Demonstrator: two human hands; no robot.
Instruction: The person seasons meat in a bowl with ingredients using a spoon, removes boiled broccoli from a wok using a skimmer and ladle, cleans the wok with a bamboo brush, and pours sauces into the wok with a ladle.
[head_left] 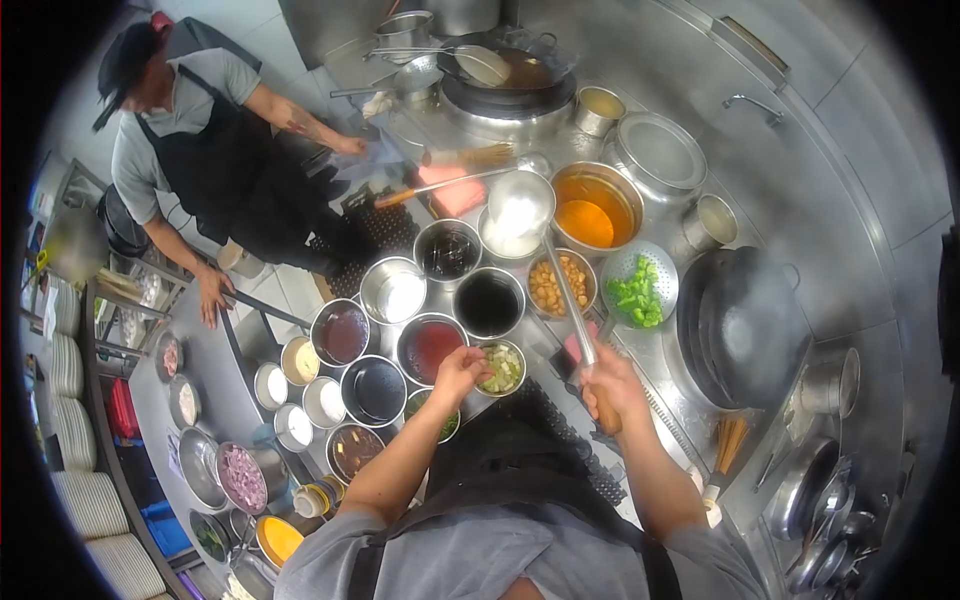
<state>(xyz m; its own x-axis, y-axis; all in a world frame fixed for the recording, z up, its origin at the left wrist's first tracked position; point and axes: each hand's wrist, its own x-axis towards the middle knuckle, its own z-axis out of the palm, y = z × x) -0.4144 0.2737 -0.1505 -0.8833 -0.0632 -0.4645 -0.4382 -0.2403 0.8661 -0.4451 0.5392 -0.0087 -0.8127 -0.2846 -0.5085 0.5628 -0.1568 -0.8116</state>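
Note:
My right hand (612,388) is wrapped round the wooden handle of a long metal ladle (522,205), whose bowl hangs over a white container beside the pot of orange liquid (597,205). My left hand (462,374) has its fingers pressed together at the left edge of a bowl of chopped pale green vegetable (503,368); what they hold, if anything, is too small to make out. Just left of it stands a pot of red liquid (432,348). Near the ladle's shaft are a bowl of brown cubes (562,283) and a perforated strainer with green pieces (641,288).
A large dark wok (750,325) sits at the right, another wok (500,70) at the back. Several pots of sauces and powders cover the left counter (215,385). A co-worker (215,150) in a black apron stands at the upper left, one hand on the counter's edge.

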